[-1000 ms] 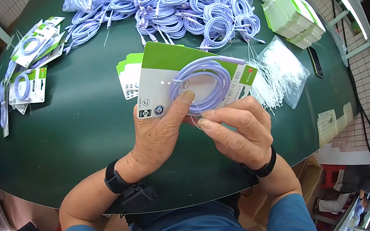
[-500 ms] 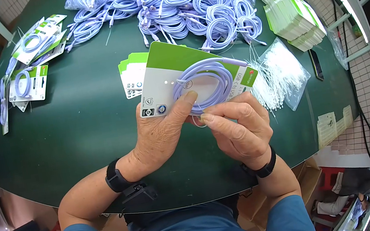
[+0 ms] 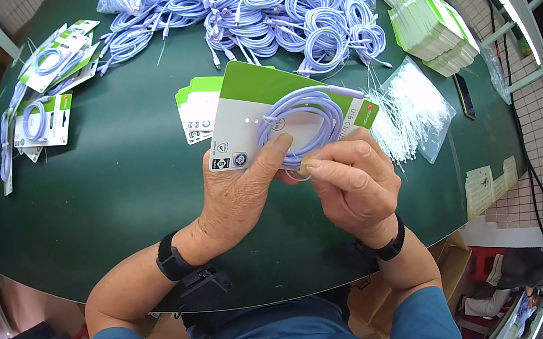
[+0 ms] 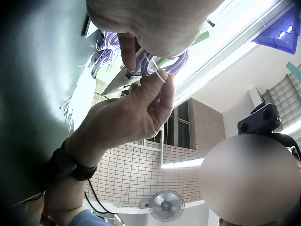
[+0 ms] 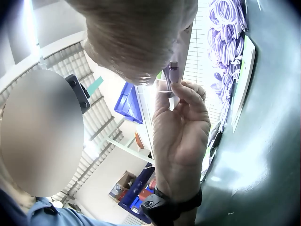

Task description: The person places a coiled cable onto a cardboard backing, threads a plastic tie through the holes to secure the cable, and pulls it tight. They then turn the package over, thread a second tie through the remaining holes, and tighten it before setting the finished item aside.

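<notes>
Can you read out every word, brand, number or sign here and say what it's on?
"USB-C to": on the green-and-white cardboard card in the left hand; the right hand covers what follows.
Too small or blurred to read: that card's red logo and badges, the print on the smaller-looking green-and-white cards behind it, and the pale paper sheets.

Both hands (image 3: 236, 193) raised, fingers curled

Two hands (image 3: 229, 194), two wristbands (image 3: 173, 259), one held card (image 3: 259, 85), one coil (image 3: 332, 113) on it, one phone (image 3: 465, 96), one fan (image 4: 166, 205)
</notes>
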`<state>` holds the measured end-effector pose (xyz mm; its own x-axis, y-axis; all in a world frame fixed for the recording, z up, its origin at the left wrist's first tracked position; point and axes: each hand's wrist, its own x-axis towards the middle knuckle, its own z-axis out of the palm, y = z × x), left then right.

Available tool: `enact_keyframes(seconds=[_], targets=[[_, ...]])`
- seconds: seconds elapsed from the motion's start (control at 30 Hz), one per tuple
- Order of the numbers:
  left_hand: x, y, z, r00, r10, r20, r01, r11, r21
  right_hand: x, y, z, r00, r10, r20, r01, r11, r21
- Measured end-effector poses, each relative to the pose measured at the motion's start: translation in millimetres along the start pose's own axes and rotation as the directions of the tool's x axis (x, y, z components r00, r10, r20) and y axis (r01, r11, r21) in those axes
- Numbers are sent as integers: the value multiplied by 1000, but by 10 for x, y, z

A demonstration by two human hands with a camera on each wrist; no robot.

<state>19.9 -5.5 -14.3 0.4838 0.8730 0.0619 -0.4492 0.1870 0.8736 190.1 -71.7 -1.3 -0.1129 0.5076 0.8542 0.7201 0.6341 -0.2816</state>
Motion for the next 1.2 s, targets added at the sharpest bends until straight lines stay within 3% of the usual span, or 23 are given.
enact_keyframes(seconds=[0.4, 0.83, 1.2], targets=[[8, 25, 3, 999, -43, 6, 43, 999, 6, -19, -12, -9, 994, 110, -7, -110, 994, 6], [12, 19, 1, 1000, -1, -7, 1, 999, 37, -10, -25, 1, 998, 40, 52, -40, 999, 11], [-45, -61, -31, 1000, 7, 23, -9, 997, 80, 2, -75, 62, 974, 219, 62, -222, 975, 33]])
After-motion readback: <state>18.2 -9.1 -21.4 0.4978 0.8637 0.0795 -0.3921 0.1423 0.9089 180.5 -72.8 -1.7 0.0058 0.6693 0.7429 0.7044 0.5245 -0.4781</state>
